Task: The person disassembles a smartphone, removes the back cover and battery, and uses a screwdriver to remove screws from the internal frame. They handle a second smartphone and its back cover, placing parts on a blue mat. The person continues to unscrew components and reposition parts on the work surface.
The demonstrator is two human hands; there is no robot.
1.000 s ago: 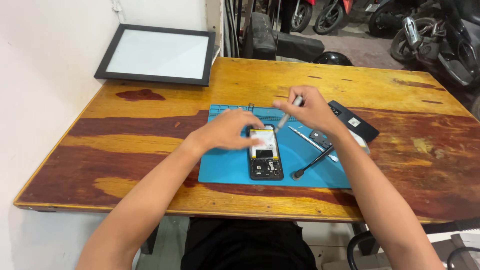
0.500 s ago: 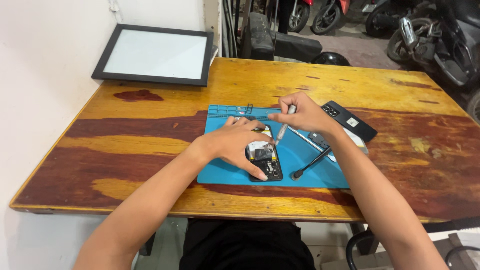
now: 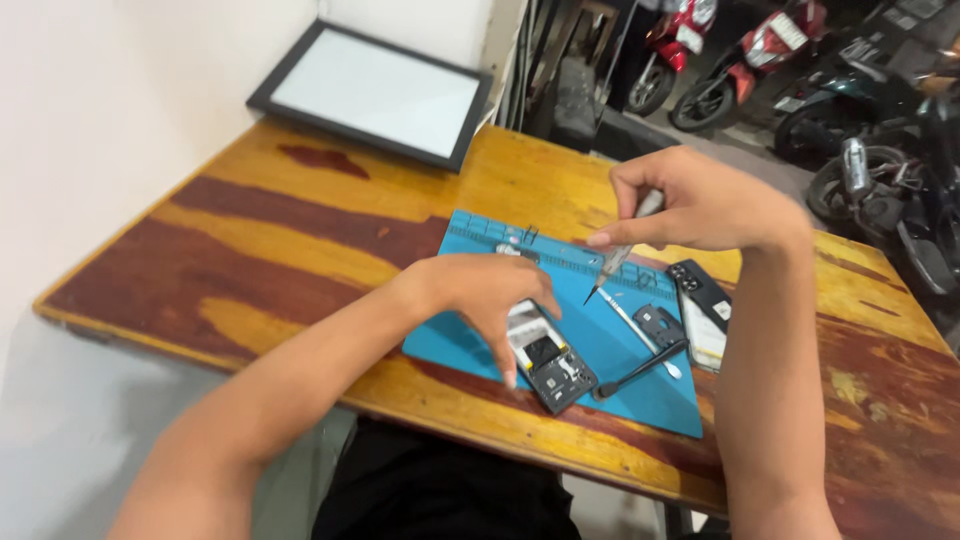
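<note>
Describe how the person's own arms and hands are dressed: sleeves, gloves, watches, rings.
Both forearms are bare up to the frame's edge, with no sleeves showing. The left hand and right hand wear no gloves. No watch, bracelet or ring is visible on either wrist or any finger in this view.

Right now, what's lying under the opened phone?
The opened phone lies on the blue repair mat, which rests on the wooden table. The left hand covers the phone's upper end, so that part stays hidden.
</note>
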